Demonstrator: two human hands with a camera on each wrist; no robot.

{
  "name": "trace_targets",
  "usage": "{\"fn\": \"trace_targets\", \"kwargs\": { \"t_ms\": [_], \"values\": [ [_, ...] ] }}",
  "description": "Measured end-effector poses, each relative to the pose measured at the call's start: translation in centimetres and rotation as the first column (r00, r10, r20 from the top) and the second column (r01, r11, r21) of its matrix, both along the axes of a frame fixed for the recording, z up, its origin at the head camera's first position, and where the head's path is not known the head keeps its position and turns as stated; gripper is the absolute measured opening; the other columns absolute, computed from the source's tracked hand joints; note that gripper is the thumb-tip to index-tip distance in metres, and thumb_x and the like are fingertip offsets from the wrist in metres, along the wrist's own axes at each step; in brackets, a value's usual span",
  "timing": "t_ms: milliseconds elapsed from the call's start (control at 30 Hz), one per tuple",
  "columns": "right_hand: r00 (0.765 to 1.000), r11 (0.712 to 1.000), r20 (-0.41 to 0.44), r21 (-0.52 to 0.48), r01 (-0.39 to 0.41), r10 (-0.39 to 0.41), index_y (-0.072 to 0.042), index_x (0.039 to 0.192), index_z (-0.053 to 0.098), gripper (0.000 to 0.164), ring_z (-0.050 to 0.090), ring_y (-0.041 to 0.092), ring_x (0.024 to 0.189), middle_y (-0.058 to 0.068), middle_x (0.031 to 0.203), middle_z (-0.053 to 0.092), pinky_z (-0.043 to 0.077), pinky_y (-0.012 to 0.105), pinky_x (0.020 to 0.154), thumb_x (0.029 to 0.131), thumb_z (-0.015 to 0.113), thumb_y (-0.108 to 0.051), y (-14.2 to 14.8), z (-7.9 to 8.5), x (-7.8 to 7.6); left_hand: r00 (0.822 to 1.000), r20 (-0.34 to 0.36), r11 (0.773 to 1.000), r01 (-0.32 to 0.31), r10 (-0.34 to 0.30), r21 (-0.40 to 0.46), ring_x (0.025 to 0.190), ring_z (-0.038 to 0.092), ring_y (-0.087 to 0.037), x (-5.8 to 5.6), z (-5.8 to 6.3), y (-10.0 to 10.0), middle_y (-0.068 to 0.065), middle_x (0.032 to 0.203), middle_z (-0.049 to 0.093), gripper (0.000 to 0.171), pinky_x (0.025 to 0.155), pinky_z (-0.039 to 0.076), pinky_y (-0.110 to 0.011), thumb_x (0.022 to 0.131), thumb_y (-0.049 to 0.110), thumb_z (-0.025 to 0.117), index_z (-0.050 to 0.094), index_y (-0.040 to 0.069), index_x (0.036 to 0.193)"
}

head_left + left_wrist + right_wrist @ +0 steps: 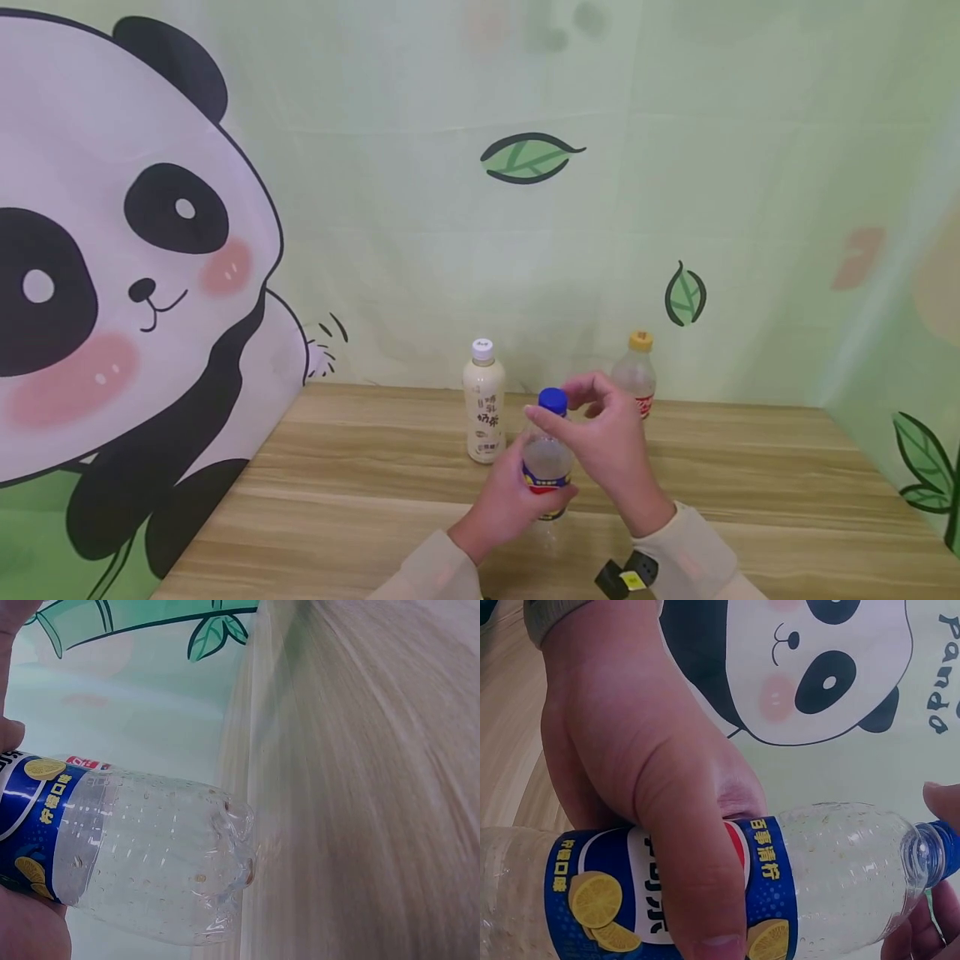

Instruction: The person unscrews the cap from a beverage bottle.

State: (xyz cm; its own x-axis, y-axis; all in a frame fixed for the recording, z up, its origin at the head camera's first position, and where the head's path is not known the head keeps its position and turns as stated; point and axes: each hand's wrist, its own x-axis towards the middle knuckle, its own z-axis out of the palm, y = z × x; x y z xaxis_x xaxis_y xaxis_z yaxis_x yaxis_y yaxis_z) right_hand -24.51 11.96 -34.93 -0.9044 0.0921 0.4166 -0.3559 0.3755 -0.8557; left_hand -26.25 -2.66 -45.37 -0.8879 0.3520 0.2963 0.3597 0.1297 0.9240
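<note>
left hand (506, 500) grips bottle (546, 454) (label (641, 892) partly hidden); right hand (611, 442): cap (553, 401) contact unclear

The head view cropped a printed panda (168, 287) left of the blue-capped bottle (547, 454), which the left hand (506, 500) partly covered; beyond it, the right hand (611, 442) partly hid a yellow-capped bottle (636, 372).

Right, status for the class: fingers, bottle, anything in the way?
Left fingers grip blue-capped bottle. Right fingers around cap, contact unclear. White-capped bottle, yellow-capped bottle stand beyond, seemingly not blocking.
</note>
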Motion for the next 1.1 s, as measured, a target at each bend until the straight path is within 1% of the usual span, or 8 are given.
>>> {"fn": "trace_targets", "kwargs": {
  "t_ms": [67, 300, 467, 667, 900, 1100],
  "values": [
    [1.0, 1.0, 0.013, -0.006, 0.002, -0.002, -0.01, 0.098, 0.068, 0.043, 0.06, 0.02, 0.093, 0.006, 0.095, 0.068, 0.044, 0.035, 0.086, 0.075, 0.092, -0.038, -0.02, 0.07, 0.05, 1.0, -0.003, 1.0, 0.004, -0.004, 0.004, 0.111, 0.065, -0.014, -0.05, -0.01, 0.02, 0.002, 0.125, 0.066, 0.068, 0.1, 0.052, -0.031, 0.084, 0.025, 0.086, 0.05, 0.028, 0.141],
    [1.0, 0.999, 0.021, -0.033, -0.009, 0.01, -0.009, 0.098, 0.07, 0.04, 0.06, 0.032, 0.097, 0.007, 0.094, 0.069, 0.043, 0.035, 0.088, 0.076, 0.092, -0.034, -0.07, 0.07, 0.07, 1.0, -0.01, 1.0, 0.005, -0.005, 0.011, 0.111, 0.064, -0.015, -0.18, -0.09, -0.04, 0.002, 0.125, 0.066, 0.067, 0.1, 0.052, -0.031, 0.083, 0.025, 0.086, 0.051, 0.029, 0.14],
    [0.999, 0.998, 0.018, -0.044, -0.034, 0.035, -0.009, 0.099, 0.072, 0.036, 0.061, 0.029, 0.095, 0.006, 0.097, 0.072, 0.043, 0.035, 0.089, 0.078, 0.091, -0.032, -0.09, -0.06, -0.01, 1.0, -0.012, 1.0, -0.006, 0.006, 0.009, 0.11, 0.064, -0.015, -0.14, -0.04, -0.15, 0.001, 0.124, 0.066, 0.064, 0.098, 0.053, -0.031, 0.083, 0.024, 0.086, 0.052, 0.026, 0.137],
    [0.997, 0.996, -0.015, -0.057, -0.072, 0.071, -0.01, 0.102, 0.075, 0.031, 0.062, 0.02, 0.091, 0.004, 0.1, 0.076, 0.044, 0.033, 0.087, 0.081, 0.089, -0.027, -0.1, -0.35, -0.14, 1.0, -0.009, 1.0, -0.019, 0.019, 0.003, 0.11, 0.064, -0.015, -0.12, -0.08, -0.24, 0.001, 0.123, 0.066, 0.064, 0.097, 0.053, -0.031, 0.083, 0.024, 0.086, 0.052, 0.025, 0.137],
    [0.993, 0.993, -0.042, -0.051, -0.109, 0.107, -0.012, 0.107, 0.076, 0.025, 0.059, 0.018, 0.093, 0.003, 0.103, 0.076, 0.044, 0.03, 0.085, 0.086, 0.084, -0.023, -0.01, -0.54, -0.27, 1.0, -0.008, 1.0, -0.019, 0.019, 0.01, 0.11, 0.064, -0.015, -0.15, 0.16, -0.2, 0.001, 0.123, 0.066, 0.065, 0.098, 0.053, -0.032, 0.082, 0.023, 0.086, 0.052, 0.025, 0.137],
    [0.986, 0.987, -0.073, -0.046, -0.155, 0.151, -0.011, 0.112, 0.075, 0.026, 0.059, 0.015, 0.094, 0.004, 0.108, 0.076, 0.045, 0.029, 0.084, 0.088, 0.081, -0.019, 0.03, -0.58, -0.31, 0.999, -0.001, 0.999, -0.032, 0.032, -0.001, 0.111, 0.064, -0.015, -0.2, 0.11, -0.25, 0.002, 0.124, 0.065, 0.065, 0.099, 0.053, -0.033, 0.083, 0.025, 0.086, 0.052, 0.024, 0.138]
  ]
}}
